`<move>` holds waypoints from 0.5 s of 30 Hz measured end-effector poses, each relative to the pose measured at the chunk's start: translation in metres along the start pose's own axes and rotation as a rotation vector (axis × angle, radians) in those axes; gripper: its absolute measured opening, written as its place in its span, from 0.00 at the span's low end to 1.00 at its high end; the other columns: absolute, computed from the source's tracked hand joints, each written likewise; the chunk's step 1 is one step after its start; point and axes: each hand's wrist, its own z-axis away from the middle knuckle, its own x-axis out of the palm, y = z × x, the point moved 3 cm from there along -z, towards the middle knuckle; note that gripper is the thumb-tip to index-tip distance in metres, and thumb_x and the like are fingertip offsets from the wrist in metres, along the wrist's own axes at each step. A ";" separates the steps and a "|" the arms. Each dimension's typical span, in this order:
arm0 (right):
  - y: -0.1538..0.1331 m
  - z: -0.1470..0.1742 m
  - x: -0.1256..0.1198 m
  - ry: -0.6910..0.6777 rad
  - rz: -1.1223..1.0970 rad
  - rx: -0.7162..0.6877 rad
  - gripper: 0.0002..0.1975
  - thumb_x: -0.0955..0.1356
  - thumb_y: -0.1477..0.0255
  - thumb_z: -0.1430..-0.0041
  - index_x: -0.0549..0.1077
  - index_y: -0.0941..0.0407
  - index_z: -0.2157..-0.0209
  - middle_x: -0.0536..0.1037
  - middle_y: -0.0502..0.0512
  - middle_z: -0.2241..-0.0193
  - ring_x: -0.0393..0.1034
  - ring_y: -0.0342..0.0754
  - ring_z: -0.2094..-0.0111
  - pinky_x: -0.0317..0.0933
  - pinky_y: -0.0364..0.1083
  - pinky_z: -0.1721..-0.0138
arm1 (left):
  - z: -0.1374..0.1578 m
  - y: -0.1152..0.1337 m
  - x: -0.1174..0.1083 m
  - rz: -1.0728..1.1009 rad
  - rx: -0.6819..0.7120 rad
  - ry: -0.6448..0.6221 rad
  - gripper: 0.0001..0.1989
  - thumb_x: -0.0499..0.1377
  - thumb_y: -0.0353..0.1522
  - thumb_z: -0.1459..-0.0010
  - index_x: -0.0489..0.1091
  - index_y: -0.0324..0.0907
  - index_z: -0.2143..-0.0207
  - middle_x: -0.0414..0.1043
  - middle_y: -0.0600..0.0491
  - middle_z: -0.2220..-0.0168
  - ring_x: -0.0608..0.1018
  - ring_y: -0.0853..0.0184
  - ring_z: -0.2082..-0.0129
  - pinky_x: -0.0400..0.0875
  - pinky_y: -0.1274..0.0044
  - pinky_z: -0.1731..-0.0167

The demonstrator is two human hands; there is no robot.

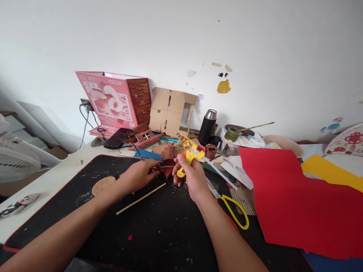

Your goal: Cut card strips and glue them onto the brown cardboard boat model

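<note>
Glue gun (190, 148), yellow plastic with brown staining along the barrel, in the right hand (194, 177): handle inside the curled fingers, thumb laid along the near side, metal nozzle projecting beyond the grip and pointing up and to the left, a translucent glue stick (221, 173) trailing from its rear, down to the right. Right forearm rising from the lower right edge, wrist turned inward. Left hand (141, 173), back uppermost, forearm slanting in from the lower left; thumb and forefinger bent close together beside a brown model piece (168, 155) of small, blocky form, which stands between the two hands; whether the fingertips pinch it or merely lie near it is unclear. Black mat (170, 234), smooth and flecked with scraps, beneath both hands. Wooden stick (140, 199), pale, slender and straight, lying aslant on the mat between the forearms. Scissors (235, 211) with yellow loop handles, just beside the right wrist. Corrugated card (246, 198), brown and ridged, partly under a red sheet (297, 200), flat, matt and irregularly cut.
</note>
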 end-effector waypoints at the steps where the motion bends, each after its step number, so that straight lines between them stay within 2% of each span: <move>1: 0.000 0.000 0.000 -0.001 0.002 0.005 0.27 0.76 0.46 0.43 0.73 0.56 0.62 0.76 0.47 0.80 0.68 0.42 0.86 0.55 0.39 0.87 | -0.001 0.000 0.000 0.000 -0.009 0.003 0.11 0.58 0.36 0.36 0.80 0.46 0.59 0.85 0.48 0.59 0.83 0.54 0.60 0.72 0.69 0.59; 6: 0.001 0.002 0.001 0.015 0.018 0.033 0.29 0.77 0.45 0.45 0.74 0.57 0.63 0.77 0.47 0.80 0.69 0.42 0.86 0.55 0.38 0.88 | -0.005 -0.001 -0.001 0.040 -0.026 0.029 0.12 0.57 0.37 0.37 0.80 0.45 0.59 0.86 0.47 0.57 0.84 0.54 0.58 0.73 0.68 0.57; 9: 0.000 0.002 0.002 0.016 0.015 0.034 0.30 0.78 0.44 0.47 0.74 0.57 0.63 0.77 0.47 0.80 0.68 0.42 0.86 0.55 0.38 0.88 | 0.003 0.000 -0.008 0.109 -0.019 0.040 0.12 0.58 0.39 0.37 0.80 0.45 0.60 0.86 0.48 0.58 0.83 0.56 0.58 0.74 0.69 0.57; 13: 0.001 0.001 0.002 0.010 0.017 0.030 0.31 0.77 0.43 0.47 0.74 0.57 0.63 0.77 0.47 0.81 0.69 0.42 0.87 0.56 0.38 0.88 | 0.027 -0.007 -0.034 0.209 -0.059 0.053 0.17 0.59 0.46 0.37 0.80 0.46 0.60 0.85 0.50 0.61 0.82 0.58 0.62 0.74 0.71 0.58; 15: 0.002 0.001 0.002 0.004 0.024 0.026 0.31 0.77 0.43 0.46 0.74 0.57 0.63 0.77 0.47 0.81 0.69 0.42 0.87 0.56 0.37 0.88 | 0.040 -0.017 -0.056 0.205 -0.133 0.149 0.21 0.59 0.50 0.38 0.81 0.45 0.59 0.84 0.51 0.63 0.81 0.58 0.63 0.73 0.71 0.59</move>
